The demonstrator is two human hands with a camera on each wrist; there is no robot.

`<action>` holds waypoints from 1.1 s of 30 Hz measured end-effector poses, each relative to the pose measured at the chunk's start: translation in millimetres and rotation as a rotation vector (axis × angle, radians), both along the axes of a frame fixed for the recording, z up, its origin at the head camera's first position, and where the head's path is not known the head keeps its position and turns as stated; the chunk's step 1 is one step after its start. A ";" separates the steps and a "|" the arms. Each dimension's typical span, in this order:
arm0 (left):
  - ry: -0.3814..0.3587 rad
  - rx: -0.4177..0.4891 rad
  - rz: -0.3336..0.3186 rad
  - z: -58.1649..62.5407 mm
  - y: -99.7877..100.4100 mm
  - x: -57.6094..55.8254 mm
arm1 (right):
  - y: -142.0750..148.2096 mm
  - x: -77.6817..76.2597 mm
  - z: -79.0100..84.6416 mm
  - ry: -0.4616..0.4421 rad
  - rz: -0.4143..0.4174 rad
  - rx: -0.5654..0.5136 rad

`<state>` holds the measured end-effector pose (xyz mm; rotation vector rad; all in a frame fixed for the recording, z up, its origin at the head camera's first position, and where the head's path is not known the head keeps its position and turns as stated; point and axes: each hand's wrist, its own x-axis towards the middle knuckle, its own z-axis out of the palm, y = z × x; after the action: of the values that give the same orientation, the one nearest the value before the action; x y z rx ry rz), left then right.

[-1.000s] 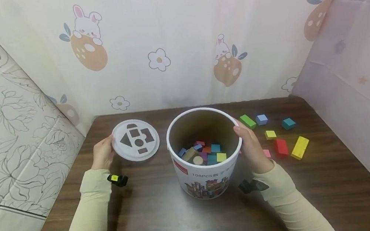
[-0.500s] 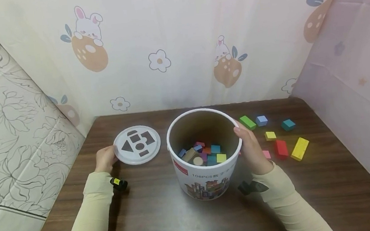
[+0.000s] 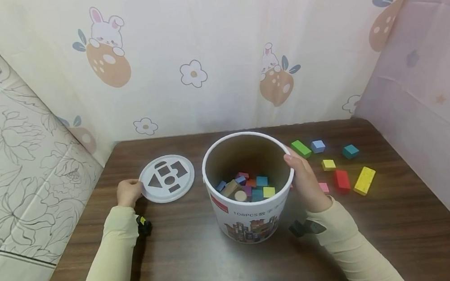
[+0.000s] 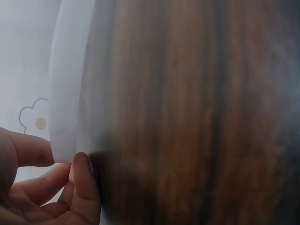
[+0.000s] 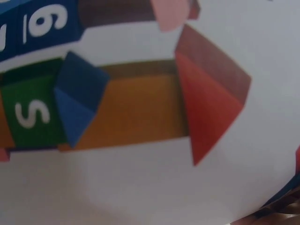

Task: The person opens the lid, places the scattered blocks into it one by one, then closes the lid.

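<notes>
White lid (image 3: 164, 188): pinched in left hand (image 3: 129, 192); slackening may drop it.
Bucket (image 3: 252, 215): gripped in right hand (image 3: 307, 183); tugging may spill its blocks (image 3: 257, 195).

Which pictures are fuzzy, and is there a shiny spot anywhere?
Head view: fairly clear, with a pale shiny patch on the table in front of the bucket and dark shadow beside the left sleeve; left wrist view: the tabletop is blurry, the left hand sharper; right wrist view: dim, the bucket's printed blocks slightly soft.
</notes>
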<state>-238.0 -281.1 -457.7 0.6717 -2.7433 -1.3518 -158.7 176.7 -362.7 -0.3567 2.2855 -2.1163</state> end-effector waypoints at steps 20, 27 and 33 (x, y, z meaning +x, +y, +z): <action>-0.006 -0.207 -0.066 5.5 -0.3 -1.2 | -0.4 -1.9 -0.1 0.016 0.005 -0.011; 0.139 -0.167 0.005 13.7 6.1 -2.7 | -0.2 -1.3 -0.2 0.012 0.007 -0.003; 0.327 -0.123 0.021 33.2 31.0 -1.9 | 0.0 -1.4 -0.1 0.008 0.004 -0.004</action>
<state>-239.9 -250.1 -424.5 0.4270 -2.5234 -1.1580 -160.1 176.7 -362.8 -0.3699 2.2837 -2.1215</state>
